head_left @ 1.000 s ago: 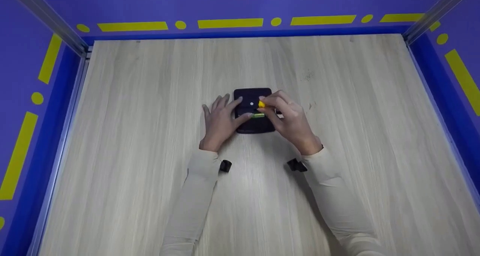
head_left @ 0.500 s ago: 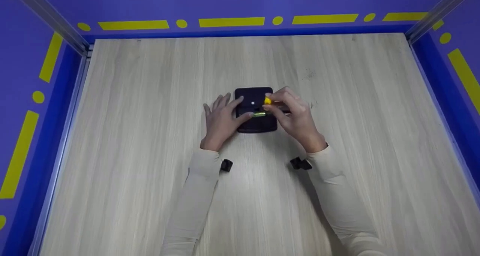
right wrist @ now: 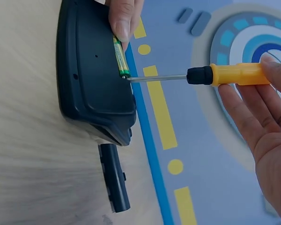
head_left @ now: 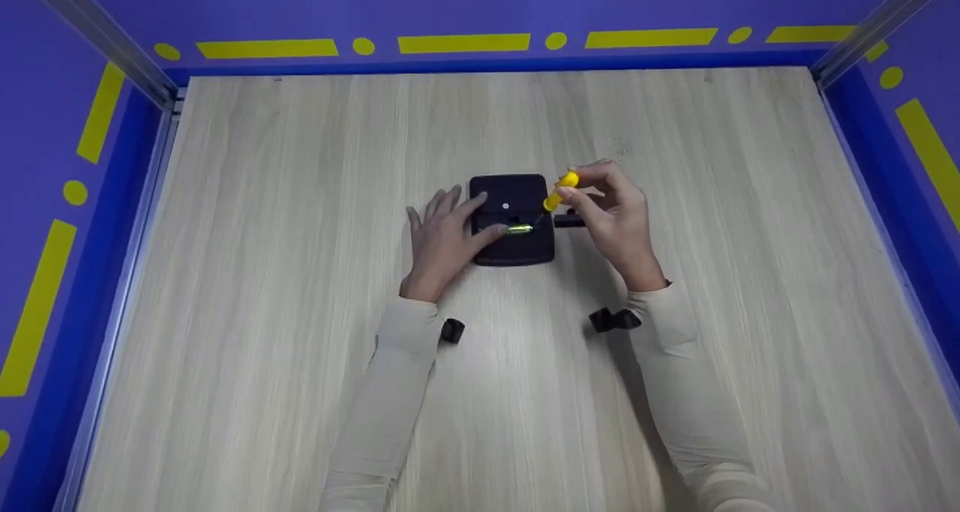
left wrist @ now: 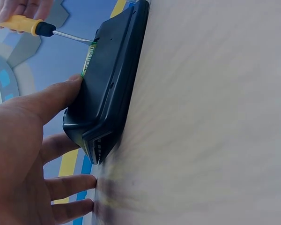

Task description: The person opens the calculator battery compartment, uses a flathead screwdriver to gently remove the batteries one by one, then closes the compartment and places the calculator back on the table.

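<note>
A flat black device [head_left: 517, 251] is laid on the pale wood-grained table [head_left: 300, 272], between the two hands, and is touched directly only by the left. The left hand [head_left: 444, 248] is placed at the device's left side, its fingers spread and fairly straight; the index fingertip is set on the device's left edge, the last two fingertips are rested on the table beside it, and the thumb is pressed at the near end of a green-and-yellow battery [head_left: 519, 229]. The battery is held across the device's middle, partly raised above the surface around it; how deeply it is seated cannot be told. At the device's right side, raised above the table, the right hand [head_left: 619, 212] is seen with a yellow-handled screwdriver [head_left: 560, 190] gripped by thumb and fingers. The tool is tilted down toward the device, its metal shaft aimed at the battery's right end; whether contact is made there cannot be told. A narrow black piece [head_left: 568, 220] is seen lying on the table just beside the device's right edge. Beyond the device's far side, the table is bordered by a purple-blue wall [head_left: 480, 17] marked with yellow bars and dots.
</note>
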Action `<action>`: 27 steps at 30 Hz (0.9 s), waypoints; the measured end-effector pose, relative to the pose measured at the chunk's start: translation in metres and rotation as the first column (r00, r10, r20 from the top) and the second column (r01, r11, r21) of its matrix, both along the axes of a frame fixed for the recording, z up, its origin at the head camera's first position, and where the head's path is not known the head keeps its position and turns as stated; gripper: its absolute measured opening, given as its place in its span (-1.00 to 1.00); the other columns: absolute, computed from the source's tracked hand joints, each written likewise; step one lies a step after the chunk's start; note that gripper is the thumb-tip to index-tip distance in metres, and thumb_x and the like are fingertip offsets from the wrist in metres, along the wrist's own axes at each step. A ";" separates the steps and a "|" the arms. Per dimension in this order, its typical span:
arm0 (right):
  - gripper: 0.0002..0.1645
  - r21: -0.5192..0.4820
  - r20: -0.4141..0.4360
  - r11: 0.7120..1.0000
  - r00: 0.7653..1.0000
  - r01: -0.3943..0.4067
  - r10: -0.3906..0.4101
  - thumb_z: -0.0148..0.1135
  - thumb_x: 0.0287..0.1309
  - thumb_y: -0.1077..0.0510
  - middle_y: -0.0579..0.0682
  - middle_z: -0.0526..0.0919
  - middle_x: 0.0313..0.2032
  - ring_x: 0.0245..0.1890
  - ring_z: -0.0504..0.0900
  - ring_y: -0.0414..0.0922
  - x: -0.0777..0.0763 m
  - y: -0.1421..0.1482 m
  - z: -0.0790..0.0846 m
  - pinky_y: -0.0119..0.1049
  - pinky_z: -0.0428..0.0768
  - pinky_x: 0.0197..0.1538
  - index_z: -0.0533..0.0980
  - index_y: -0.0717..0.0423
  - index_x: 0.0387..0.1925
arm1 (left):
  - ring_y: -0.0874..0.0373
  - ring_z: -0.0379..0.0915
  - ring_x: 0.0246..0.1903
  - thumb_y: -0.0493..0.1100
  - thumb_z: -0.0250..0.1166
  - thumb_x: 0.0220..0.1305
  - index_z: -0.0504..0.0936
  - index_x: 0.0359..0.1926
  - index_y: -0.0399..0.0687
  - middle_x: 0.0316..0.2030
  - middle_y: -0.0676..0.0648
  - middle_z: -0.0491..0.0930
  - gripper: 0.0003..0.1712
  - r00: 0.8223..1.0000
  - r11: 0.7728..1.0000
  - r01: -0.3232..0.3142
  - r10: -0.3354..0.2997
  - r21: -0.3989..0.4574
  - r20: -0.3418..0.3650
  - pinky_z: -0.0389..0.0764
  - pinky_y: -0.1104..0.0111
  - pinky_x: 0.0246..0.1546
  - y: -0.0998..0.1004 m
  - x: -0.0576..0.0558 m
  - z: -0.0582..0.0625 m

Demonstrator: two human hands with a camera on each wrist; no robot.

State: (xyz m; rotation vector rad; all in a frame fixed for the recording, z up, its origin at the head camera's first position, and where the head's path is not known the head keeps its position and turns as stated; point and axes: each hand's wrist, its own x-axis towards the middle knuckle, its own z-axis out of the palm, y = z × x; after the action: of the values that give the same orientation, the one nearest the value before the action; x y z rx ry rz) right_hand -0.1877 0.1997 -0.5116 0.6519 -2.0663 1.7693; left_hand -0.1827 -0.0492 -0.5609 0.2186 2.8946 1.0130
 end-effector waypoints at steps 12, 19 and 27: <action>-0.74 -0.146 0.084 0.989 0.996 0.018 -0.005 0.34 0.34 0.48 0.18 0.68 -0.10 -0.16 0.74 0.02 -0.008 0.011 -0.010 -0.11 0.80 -0.12 0.55 0.45 0.02 | -0.24 -0.04 0.61 0.39 0.34 0.37 0.49 0.53 0.12 0.57 -0.26 0.24 -0.14 1.000 1.000 0.010 -0.010 0.015 -0.005 -0.30 -0.43 0.49 0.000 0.000 -0.002; -0.72 -0.183 0.118 0.982 0.993 0.035 -0.013 0.33 0.36 0.46 0.22 0.68 -0.10 -0.18 0.74 0.05 -0.010 0.015 -0.013 -0.07 0.80 -0.12 0.55 0.42 0.07 | -0.24 -0.04 0.61 0.39 0.35 0.37 0.49 0.53 0.12 0.58 -0.26 0.24 -0.14 1.000 1.000 0.012 -0.012 0.015 -0.004 -0.31 -0.43 0.49 0.000 0.000 -0.001; -0.71 -0.213 0.144 0.976 0.990 0.037 -0.007 0.31 0.36 0.49 0.23 0.67 -0.10 -0.15 0.75 0.05 -0.009 0.014 -0.012 -0.10 0.80 -0.11 0.54 0.42 0.08 | -0.23 -0.04 0.61 0.40 0.35 0.36 0.48 0.54 0.13 0.58 -0.25 0.23 -0.13 1.000 1.000 0.009 -0.009 0.009 0.002 -0.31 -0.42 0.49 0.000 0.000 -0.001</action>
State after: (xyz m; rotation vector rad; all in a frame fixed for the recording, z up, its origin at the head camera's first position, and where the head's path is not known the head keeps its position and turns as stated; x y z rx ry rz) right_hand -0.1968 0.2135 -0.5240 0.4498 -1.9224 2.0433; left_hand -0.1827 -0.0492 -0.5623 0.2309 2.8854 1.0240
